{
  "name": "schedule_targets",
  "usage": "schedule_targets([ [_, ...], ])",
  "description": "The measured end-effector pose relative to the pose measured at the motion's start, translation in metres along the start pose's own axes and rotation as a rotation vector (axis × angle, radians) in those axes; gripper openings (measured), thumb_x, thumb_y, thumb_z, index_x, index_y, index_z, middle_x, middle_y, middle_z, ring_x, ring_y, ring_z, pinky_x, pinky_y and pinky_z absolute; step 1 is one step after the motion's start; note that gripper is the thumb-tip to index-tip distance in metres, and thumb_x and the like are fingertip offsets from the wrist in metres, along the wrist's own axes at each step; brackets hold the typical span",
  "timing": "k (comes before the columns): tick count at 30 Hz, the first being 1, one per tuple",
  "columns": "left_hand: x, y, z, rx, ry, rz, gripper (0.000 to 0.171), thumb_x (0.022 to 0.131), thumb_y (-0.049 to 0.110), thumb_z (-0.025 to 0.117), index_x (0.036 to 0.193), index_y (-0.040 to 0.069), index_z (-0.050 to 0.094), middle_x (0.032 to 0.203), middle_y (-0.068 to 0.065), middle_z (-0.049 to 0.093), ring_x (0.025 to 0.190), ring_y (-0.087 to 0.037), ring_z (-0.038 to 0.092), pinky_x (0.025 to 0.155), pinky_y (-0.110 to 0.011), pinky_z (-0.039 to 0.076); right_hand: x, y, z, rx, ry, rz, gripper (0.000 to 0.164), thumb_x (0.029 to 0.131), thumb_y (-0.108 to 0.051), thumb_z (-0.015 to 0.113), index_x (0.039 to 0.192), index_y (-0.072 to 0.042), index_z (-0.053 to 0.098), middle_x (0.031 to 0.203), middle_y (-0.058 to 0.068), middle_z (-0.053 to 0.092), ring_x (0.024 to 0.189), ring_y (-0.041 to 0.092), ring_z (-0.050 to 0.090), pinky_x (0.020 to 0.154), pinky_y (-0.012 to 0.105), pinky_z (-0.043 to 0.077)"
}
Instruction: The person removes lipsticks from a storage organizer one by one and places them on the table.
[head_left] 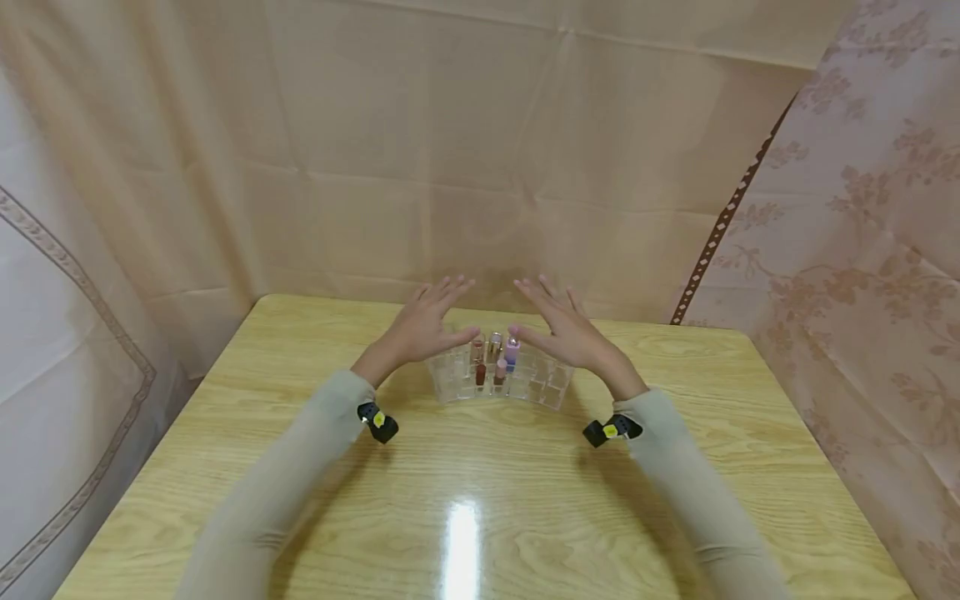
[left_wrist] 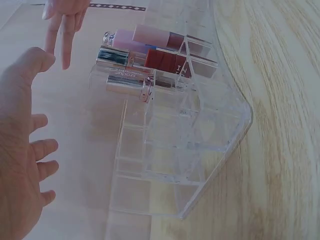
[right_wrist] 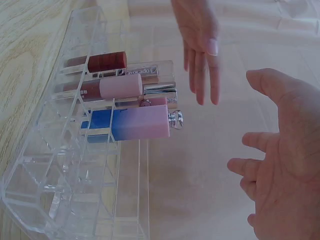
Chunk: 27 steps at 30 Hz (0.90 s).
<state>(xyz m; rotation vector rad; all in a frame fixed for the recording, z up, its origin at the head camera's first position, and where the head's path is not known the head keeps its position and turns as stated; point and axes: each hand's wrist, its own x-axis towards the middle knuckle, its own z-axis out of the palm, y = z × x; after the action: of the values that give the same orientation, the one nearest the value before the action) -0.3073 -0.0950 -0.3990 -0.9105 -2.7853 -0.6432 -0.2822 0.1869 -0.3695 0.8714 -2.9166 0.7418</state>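
A clear acrylic lipstick organizer [head_left: 453, 385] with several compartments stands near the table's far edge. Its middle slots hold several upright lip products: a dark red tube [right_wrist: 107, 61], a pale pink-capped tube [right_wrist: 120, 86], a pink-and-blue lipstick [right_wrist: 140, 122] with a crystal-like knob, and shiny metallic-capped ones [left_wrist: 125, 86]. My left hand [head_left: 423, 327] hovers above the organizer's left side, fingers spread and holding nothing. Mirroring it over the right side, my right hand [head_left: 567, 332] also has its fingers extended, with nothing held. Both thumbs point inward above the lip products; neither hand visibly grips the organizer.
The wood-grain table [head_left: 480, 467] extends in front and to both sides, with a bright light reflection near its front. A beige cloth [head_left: 480, 167] hangs behind it, and a floral cloth [head_left: 862, 250] hangs at the right. Black cameras [head_left: 378, 423] are strapped on both wrists.
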Motion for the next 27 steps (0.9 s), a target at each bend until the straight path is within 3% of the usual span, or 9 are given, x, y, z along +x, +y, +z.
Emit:
schedule_targets([
  [9,-0.009,-0.01,0.01,-0.184,0.099,-0.037,0.083,0.092,0.05,0.07,0.161,0.026,0.03,0.167,-0.009,0.031,0.153,-0.033,0.028,0.122,-0.06,0.023,-0.001,0.004,0.006,0.061,0.052,-0.032,0.075,0.099,-0.059,0.055,0.162,-0.031,0.024,0.169,0.002,0.026,0.16,0.029,0.004,0.126,0.057,-0.009],
  [16,-0.015,-0.018,0.014,-0.338,0.096,-0.103,0.088,0.088,0.045,0.077,0.16,0.032,0.029,0.166,-0.008,0.032,0.152,-0.037,0.031,0.116,-0.068,0.028,-0.001,0.005,0.01,0.129,0.104,-0.076,0.073,0.098,-0.048,0.064,0.16,-0.025,0.033,0.165,0.008,0.035,0.157,0.035,0.017,0.125,0.063,0.005],
  [22,-0.022,-0.025,0.02,-0.435,0.092,-0.123,0.089,0.085,0.04,0.081,0.159,0.025,0.034,0.163,-0.008,0.038,0.151,-0.036,0.034,0.118,-0.066,0.028,-0.003,0.006,0.015,0.218,0.122,-0.063,0.068,0.096,-0.04,0.07,0.156,-0.026,0.041,0.164,0.007,0.037,0.154,0.035,0.027,0.119,0.064,0.028],
  [27,-0.027,-0.035,0.028,-0.533,0.102,-0.123,0.09,0.082,0.029,0.085,0.157,0.018,0.037,0.159,-0.014,0.043,0.146,-0.041,0.039,0.116,-0.067,0.03,-0.006,0.008,0.019,0.257,0.133,-0.07,0.062,0.094,-0.032,0.075,0.15,-0.019,0.051,0.157,0.013,0.046,0.147,0.037,0.041,0.117,0.06,0.035],
])
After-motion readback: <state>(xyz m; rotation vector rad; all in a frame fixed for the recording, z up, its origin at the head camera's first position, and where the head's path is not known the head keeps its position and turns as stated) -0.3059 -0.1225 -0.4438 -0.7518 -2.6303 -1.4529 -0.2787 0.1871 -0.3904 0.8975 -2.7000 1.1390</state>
